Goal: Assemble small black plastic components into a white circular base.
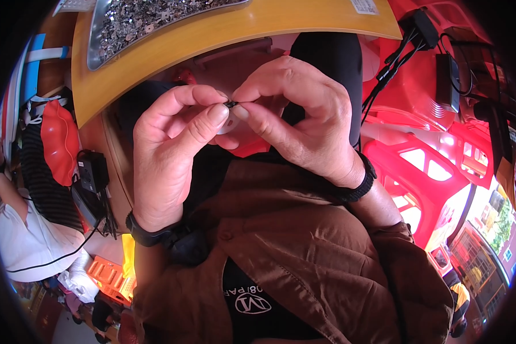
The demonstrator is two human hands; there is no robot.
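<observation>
My left hand (pixel 175 140) and my right hand (pixel 304 117) meet in front of me, above my lap. Thumb and forefinger of each are pinched together at one tiny dark piece (pixel 230 104). Its kind is too small to make out, and the fingertips cover most of it. Just below the pinch, a pale rounded shape (pixel 228 125) shows between the hands; I cannot tell whether it is held. Beyond my hands, a metal tray (pixel 92 54) full of small shiny metal parts (pixel 140 26) rests on the wooden table.
The yellow-brown table (pixel 212 41) curves across the far side. Red plastic stools (pixel 410 178) stand to the right, near black cables (pixel 384 71) and power adapters. On the left are a red scalloped object (pixel 60 142), another person in white (pixel 37 241) and an orange basket (pixel 106 278).
</observation>
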